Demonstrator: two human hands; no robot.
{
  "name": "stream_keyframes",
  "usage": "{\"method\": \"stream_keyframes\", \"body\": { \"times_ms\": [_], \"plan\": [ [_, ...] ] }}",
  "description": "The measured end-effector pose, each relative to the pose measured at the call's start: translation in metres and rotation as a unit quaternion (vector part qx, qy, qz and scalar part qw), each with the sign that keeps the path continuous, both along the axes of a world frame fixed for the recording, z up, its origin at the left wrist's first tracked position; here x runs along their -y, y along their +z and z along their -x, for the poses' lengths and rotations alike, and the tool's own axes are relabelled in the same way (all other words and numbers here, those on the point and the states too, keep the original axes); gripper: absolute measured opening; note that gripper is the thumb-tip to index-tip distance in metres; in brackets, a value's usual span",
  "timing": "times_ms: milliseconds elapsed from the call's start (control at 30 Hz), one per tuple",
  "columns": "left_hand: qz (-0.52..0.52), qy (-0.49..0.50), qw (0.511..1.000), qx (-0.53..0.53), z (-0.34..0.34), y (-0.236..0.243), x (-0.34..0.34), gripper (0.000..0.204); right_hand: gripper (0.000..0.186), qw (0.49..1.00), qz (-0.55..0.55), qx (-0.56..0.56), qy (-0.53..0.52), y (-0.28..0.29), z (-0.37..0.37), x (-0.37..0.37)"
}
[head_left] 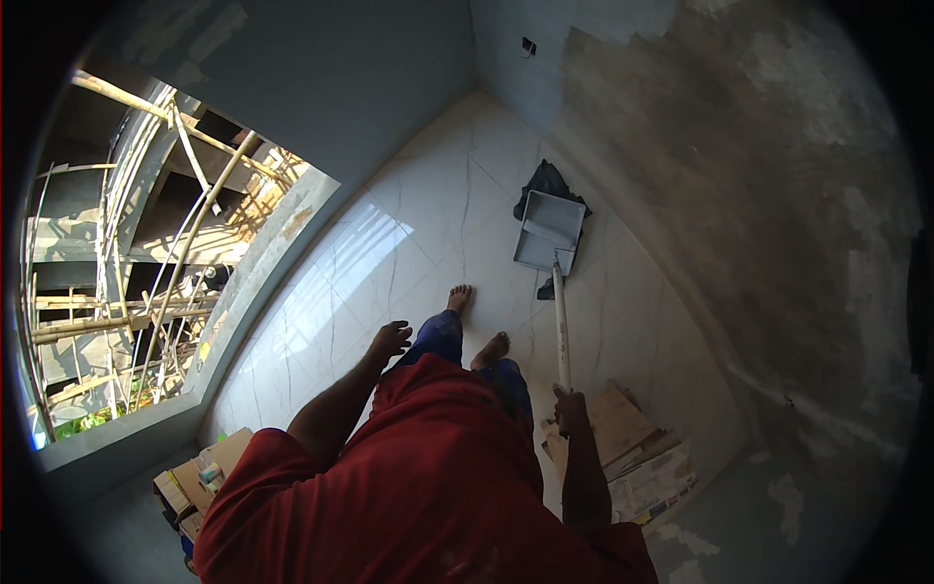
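The right hand point(570, 409) grips a pale pole point(562, 336), which runs ahead of the grip to a grey tray point(534, 249) on a black sheet point(548, 179). The left hand point(392, 339), fingers loosely curled, hangs left of the grip. Flat brown pieces point(620, 424) lie right of the grip.

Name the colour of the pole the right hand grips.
The pole is off-white; head view shows it best.

No label, number or sign was legible. Faint marks on the pale pole point(562, 341) and print-like patches on the flat sheets point(650, 487) at lower right were too small to read.
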State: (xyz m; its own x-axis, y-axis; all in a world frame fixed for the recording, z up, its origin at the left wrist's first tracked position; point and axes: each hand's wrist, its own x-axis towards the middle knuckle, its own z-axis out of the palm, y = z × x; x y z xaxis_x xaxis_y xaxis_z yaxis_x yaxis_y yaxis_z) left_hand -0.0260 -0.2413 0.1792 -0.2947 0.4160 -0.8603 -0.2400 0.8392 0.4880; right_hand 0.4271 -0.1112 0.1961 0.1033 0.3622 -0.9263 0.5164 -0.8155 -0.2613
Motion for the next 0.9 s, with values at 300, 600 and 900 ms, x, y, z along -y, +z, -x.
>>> {"method": "stream_keyframes", "body": {
  "times_ms": [300, 600, 900],
  "plan": [
    [-0.171, -0.237, 0.951, -0.101, 0.037, -0.009, -0.126, 0.041, 0.026, 0.941, 0.123, -0.205, -0.240, 0.021, 0.035, 0.067],
    [-0.248, -0.509, 0.824, -0.013, 0.091, -0.070, -0.232, 0.033, 0.023, 0.977, -0.030, 0.013, -0.209, 0.058, 0.200, 0.110],
    [-0.261, -0.686, 0.678, -0.038, 0.025, -0.061, -0.286, 0.059, 0.043, 0.968, -0.131, 0.159, -0.139, 0.113, 0.360, 0.156]
  ]
}}
